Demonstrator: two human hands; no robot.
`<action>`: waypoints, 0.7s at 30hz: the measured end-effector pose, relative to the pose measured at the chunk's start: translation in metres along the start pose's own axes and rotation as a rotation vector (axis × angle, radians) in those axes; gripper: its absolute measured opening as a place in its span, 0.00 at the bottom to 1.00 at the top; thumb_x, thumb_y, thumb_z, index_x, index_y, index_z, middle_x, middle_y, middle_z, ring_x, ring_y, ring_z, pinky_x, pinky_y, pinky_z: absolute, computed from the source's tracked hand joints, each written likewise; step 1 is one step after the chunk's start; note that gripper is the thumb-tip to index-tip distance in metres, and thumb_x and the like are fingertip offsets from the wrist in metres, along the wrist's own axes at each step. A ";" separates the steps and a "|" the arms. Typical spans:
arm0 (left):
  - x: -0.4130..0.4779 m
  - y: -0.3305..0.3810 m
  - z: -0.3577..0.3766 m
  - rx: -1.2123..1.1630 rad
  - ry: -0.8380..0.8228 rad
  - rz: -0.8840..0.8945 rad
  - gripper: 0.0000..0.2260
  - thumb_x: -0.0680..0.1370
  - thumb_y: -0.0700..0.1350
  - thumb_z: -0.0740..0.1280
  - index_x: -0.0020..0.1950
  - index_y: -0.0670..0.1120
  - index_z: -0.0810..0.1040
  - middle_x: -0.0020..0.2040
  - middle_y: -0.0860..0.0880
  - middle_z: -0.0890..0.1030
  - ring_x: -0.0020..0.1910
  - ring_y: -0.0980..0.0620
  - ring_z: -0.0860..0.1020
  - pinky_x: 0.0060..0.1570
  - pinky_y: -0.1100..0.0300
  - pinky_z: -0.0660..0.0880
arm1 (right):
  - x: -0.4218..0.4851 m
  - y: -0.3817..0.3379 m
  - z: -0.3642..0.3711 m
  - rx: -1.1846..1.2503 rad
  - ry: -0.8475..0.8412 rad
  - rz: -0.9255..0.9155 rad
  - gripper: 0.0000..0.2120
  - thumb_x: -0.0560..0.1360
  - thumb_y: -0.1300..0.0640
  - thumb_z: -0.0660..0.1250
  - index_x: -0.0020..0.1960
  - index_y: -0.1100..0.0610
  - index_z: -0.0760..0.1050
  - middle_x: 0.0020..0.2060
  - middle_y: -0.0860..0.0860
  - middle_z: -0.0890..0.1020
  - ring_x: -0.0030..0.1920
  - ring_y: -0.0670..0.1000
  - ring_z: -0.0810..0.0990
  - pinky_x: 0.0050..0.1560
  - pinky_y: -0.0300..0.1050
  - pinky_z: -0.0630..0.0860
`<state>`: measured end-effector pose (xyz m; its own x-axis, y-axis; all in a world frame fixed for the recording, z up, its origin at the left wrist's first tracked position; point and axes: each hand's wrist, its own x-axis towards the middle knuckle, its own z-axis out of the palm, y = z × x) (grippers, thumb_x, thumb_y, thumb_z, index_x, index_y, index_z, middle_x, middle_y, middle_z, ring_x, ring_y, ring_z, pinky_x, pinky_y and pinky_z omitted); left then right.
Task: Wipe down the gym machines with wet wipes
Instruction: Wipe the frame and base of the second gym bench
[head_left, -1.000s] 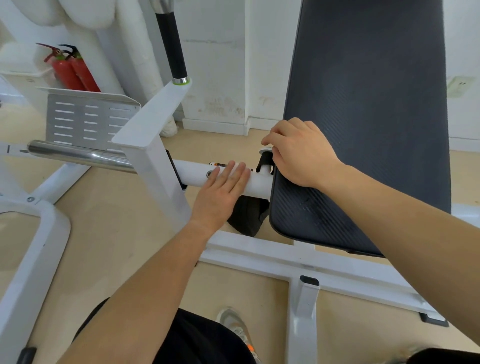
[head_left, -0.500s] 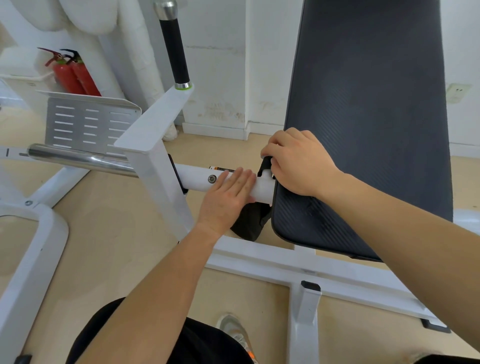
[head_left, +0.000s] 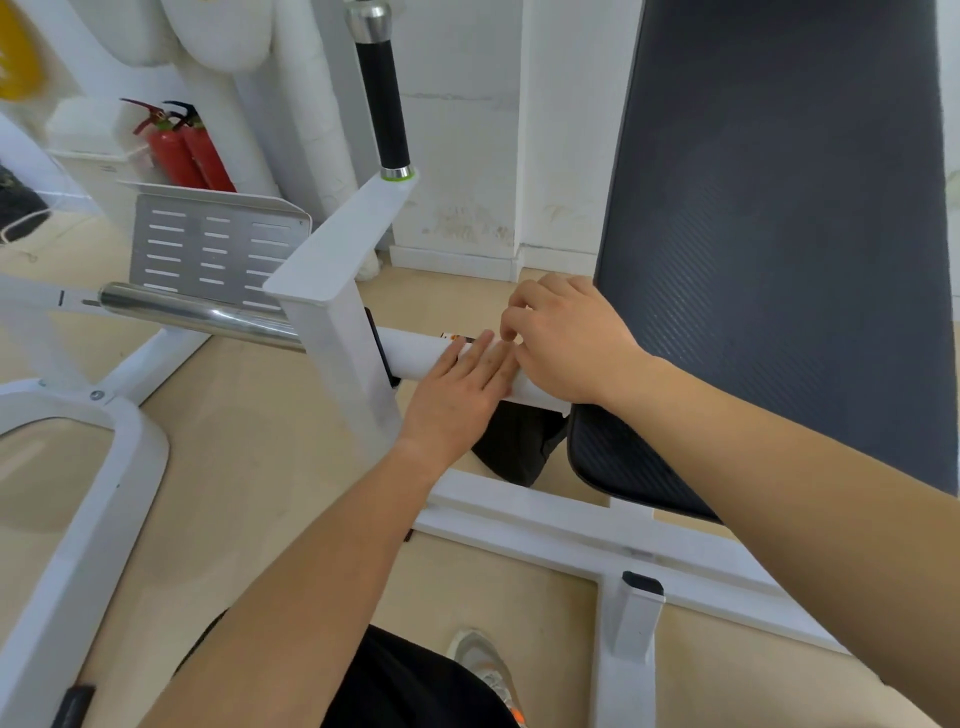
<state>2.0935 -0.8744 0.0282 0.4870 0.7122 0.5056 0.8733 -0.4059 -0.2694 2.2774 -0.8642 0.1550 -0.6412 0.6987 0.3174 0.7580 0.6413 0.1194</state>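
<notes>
Bar of polished chrome at mid-left meets the white round tube of the gym machine at centre. Left hand lies flat on this tube, grip wide. Right hand, just beside it, curls over the tube by the dark ribbed pad; whether its grip holds anything, I cannot tell.

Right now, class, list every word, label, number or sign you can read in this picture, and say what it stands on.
No text here can be read.
Sticker on the white tube, by the fingertips of the left hand: orange and black print, too small to read.
Fire extinguishers: no label legible.
</notes>
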 end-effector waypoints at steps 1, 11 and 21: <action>-0.003 -0.007 -0.003 0.018 -0.013 -0.058 0.21 0.84 0.42 0.55 0.77 0.41 0.67 0.74 0.43 0.71 0.75 0.41 0.67 0.75 0.43 0.63 | 0.003 -0.003 0.001 0.006 -0.022 -0.003 0.14 0.79 0.56 0.58 0.58 0.52 0.80 0.59 0.52 0.78 0.60 0.56 0.74 0.63 0.54 0.69; -0.019 -0.017 -0.001 -0.073 0.030 -0.415 0.20 0.86 0.46 0.52 0.75 0.41 0.70 0.73 0.46 0.74 0.75 0.41 0.67 0.72 0.44 0.66 | 0.023 -0.007 0.009 0.054 -0.198 0.020 0.16 0.81 0.54 0.55 0.64 0.49 0.77 0.64 0.50 0.76 0.63 0.55 0.72 0.66 0.51 0.65; -0.016 -0.016 -0.028 -0.147 0.305 -0.616 0.03 0.78 0.44 0.71 0.48 0.46 0.82 0.43 0.51 0.83 0.44 0.45 0.80 0.36 0.56 0.76 | 0.024 -0.003 0.008 0.104 -0.224 0.042 0.17 0.79 0.53 0.56 0.64 0.48 0.77 0.63 0.50 0.76 0.63 0.55 0.72 0.64 0.52 0.67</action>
<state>2.0712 -0.8953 0.0470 -0.1400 0.6538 0.7436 0.9678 -0.0684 0.2424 2.2587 -0.8473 0.1546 -0.6288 0.7709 0.1019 0.7755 0.6313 0.0095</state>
